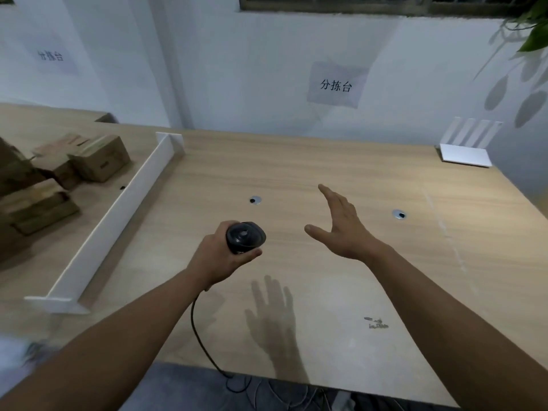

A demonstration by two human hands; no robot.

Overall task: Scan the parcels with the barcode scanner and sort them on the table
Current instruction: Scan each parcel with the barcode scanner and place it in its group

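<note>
Holding the scanner (245, 236) in the left hand (221, 256), the person had fingers and thumb wrapped round its handle, with the dark head turned up toward the camera, so honestly it wasn't aimed at any barcode right then. Its cord (199, 327) ran from under the wrist, across the table (296, 161) and off the near edge, which I'd guess is why the scanner sat near the middle front where the cable had slack. The right hand (341, 225) hung above the bare wood with fingers straight and spread, thumb out, gripping nothing; its shadow (274, 321) fell well apart from it on the tabletop, so it was raised, not resting. Looked to me like a hand ready to reach for something. The parcels (59, 170), a bunch of brown cardboard boxes, were all heaped on the far left, on the other side of a low white divider (118, 215) that ran front to back, and they were too blurry to make out any labels. No parcel lay on the person's side of that divider, so my read is that this side was the sorting area and nothing had been sorted yet. A white router (465, 149) stood at the back right corner, well clear of everything, and a sign (336, 84) was stuck to the wall above.
</note>
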